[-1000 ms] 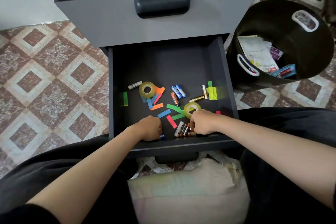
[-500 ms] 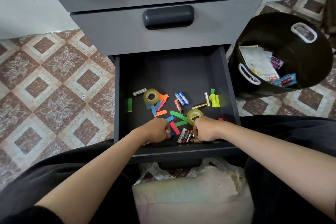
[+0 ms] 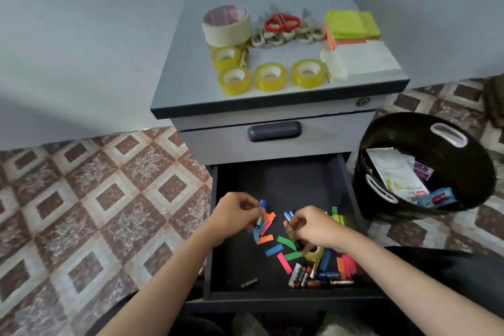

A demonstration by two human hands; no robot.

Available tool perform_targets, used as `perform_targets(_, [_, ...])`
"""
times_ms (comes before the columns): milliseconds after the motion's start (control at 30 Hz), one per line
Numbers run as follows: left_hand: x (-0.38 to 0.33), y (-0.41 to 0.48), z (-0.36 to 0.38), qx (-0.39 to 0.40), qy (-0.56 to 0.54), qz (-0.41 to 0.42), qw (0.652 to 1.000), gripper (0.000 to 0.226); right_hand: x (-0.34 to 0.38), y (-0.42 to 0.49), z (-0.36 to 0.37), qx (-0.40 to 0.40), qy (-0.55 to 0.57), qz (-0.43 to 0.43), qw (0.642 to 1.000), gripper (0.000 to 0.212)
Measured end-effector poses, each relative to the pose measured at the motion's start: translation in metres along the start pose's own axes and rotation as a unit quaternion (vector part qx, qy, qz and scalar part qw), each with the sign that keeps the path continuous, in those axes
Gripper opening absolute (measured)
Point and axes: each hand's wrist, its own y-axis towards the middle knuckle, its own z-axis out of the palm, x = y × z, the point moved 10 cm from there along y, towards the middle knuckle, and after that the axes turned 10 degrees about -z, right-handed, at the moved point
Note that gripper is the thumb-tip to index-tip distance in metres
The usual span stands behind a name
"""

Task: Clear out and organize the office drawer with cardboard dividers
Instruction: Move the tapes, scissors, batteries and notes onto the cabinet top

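Down in the open drawer (image 3: 278, 183), your left hand (image 3: 234, 213) is pinching one blue battery (image 3: 262, 204), its long axis pointing away from you. Your right hand (image 3: 313, 226) is curling round a dark item (image 3: 297, 243) that is too blurred to name. One small tape roll (image 3: 313, 253) is lying just beneath it. One lone battery (image 3: 249, 283) is lying nearly crosswise near the front wall. Four yellow rolls (image 3: 270, 76) are sitting on the cabinet top (image 3: 180, 76).

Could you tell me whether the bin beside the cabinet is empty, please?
Not empty: the bin holds papers and blue packets, well below its rim.
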Motion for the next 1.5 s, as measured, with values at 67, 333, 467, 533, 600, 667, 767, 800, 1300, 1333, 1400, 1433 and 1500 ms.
perform_targets(67, [-0.027, -0.011, -0.019, -0.024, -0.028, 0.019, 0.999, 0.008, 0.016, -0.005, -0.008, -0.015, 0.066, -0.020, 0.997, 0.013])
perform_targets(333, [-0.158, -0.060, -0.092, -0.089, -0.128, 0.151, 0.976, 0.017, 0.124, -0.033, -0.077, -0.063, 0.154, -0.162, 0.973, 0.020])
perform_targets(467, [-0.215, -0.057, -0.130, -0.162, -0.104, 0.177, 0.965, 0.015, 0.189, -0.056, -0.132, -0.115, 0.127, -0.246, 0.954, 0.016])
perform_targets(533, [-0.235, -0.047, -0.149, -0.203, -0.073, 0.167, 0.962, 0.018, 0.212, -0.063, -0.154, -0.136, 0.116, -0.274, 0.945, 0.016])
perform_targets(600, [-0.250, -0.035, -0.165, -0.230, -0.051, 0.147, 0.961, 0.020, 0.228, -0.068, -0.170, -0.147, 0.115, -0.299, 0.936, 0.016])
perform_targets(667, [-0.262, -0.023, -0.174, -0.240, -0.024, 0.131, 0.962, 0.019, 0.238, -0.069, -0.180, -0.149, 0.117, -0.314, 0.930, 0.015])
perform_targets(767, [-0.275, -0.003, -0.175, -0.241, 0.034, 0.116, 0.963, 0.013, 0.245, -0.067, -0.187, -0.152, 0.112, -0.323, 0.928, 0.014])
perform_targets(800, [-0.278, 0.004, -0.173, -0.240, 0.060, 0.111, 0.963, 0.011, 0.246, -0.066, -0.189, -0.152, 0.109, -0.324, 0.927, 0.014])
perform_targets(1300, [-0.282, 0.042, -0.155, -0.274, 0.245, 0.076, 0.927, 0.024, 0.231, -0.045, -0.205, -0.155, 0.115, -0.309, 0.931, 0.013])
perform_targets(1333, [-0.282, 0.043, -0.157, -0.278, 0.243, 0.079, 0.926, 0.025, 0.232, -0.044, -0.205, -0.158, 0.109, -0.308, 0.932, 0.014])
perform_targets(1400, [-0.280, 0.045, -0.159, -0.281, 0.232, 0.081, 0.928, 0.027, 0.235, -0.040, -0.206, -0.166, 0.083, -0.302, 0.935, 0.014])
perform_targets(1433, [-0.279, 0.045, -0.161, -0.284, 0.227, 0.083, 0.928, 0.027, 0.238, -0.037, -0.206, -0.171, 0.066, -0.297, 0.937, 0.014])
perform_targets(1500, [-0.278, 0.043, -0.166, -0.294, 0.219, 0.092, 0.926, 0.026, 0.247, -0.028, -0.208, -0.186, 0.035, -0.289, 0.939, 0.014])
